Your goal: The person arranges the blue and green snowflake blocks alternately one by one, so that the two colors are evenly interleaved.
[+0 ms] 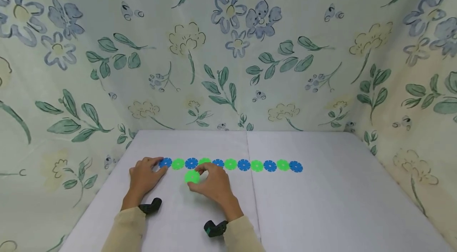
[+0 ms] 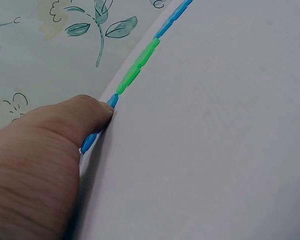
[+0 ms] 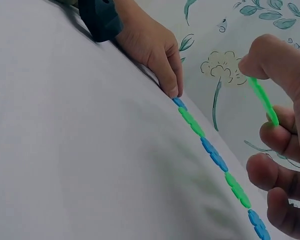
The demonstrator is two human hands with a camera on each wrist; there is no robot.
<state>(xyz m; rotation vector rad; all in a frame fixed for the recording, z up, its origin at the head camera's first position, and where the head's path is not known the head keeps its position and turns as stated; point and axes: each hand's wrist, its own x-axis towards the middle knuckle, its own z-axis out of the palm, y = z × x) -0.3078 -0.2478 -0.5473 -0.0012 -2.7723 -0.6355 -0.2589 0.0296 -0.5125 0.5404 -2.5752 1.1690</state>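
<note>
A row of blue and green notched plastic discs, flower-shaped, runs across the white table. My left hand (image 1: 143, 176) is at the row's left end, thumb and fingertips pinching the edges of the last blue disc (image 1: 166, 162); in the left wrist view the thumb partly covers that blue disc (image 2: 88, 143). My right hand (image 1: 215, 183) pinches a loose green disc (image 1: 192, 177) between thumb and finger. The right wrist view shows this green disc (image 3: 263, 100) edge-on, raised above the table, the other fingers curled below it. In the head view the right hand overlaps part of the row.
Rightward the row goes on, alternating green discs (image 1: 257, 166) and blue discs (image 1: 296, 166). A seam or fold (image 1: 255, 200) crosses the white table (image 1: 321, 204). Flower-patterned cloth (image 1: 228, 85) hangs at the back and sides. Each wrist wears a black camera mount (image 1: 216, 228).
</note>
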